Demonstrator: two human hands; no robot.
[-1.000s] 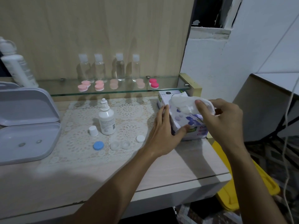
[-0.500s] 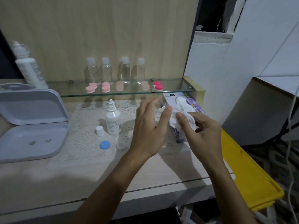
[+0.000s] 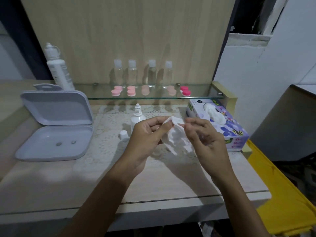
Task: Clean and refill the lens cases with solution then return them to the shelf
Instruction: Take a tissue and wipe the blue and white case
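- Up front, both hands hold one white tissue (image 3: 176,134) above the lace mat (image 3: 109,134): the left hand (image 3: 145,135) pinches its upper edge between thumb and curled fingers, and the right hand (image 3: 205,135) pinches the other side with its fingertips.
- Just right of the hands, the tissue box (image 3: 234,134) lies on the wooden counter (image 3: 51,182), with another tissue puffing out of its top slot.
- Behind the left hand stands a small dropper bottle (image 3: 137,115), uncapped; its white cap (image 3: 124,134) sits beside it on the mat.
- On the glass shelf (image 3: 201,95), five lens cases (image 3: 131,91) lie in a row, pale pink through to bright pink at the right, lids on.
- Behind them stand four clear bottles (image 3: 151,73) with white caps; whether they hold liquid is hard to tell.
- At left, a grey hinged case (image 3: 56,127) lies open, two small round bits in its tray.
- A tall white solution bottle (image 3: 59,69) stands behind it.
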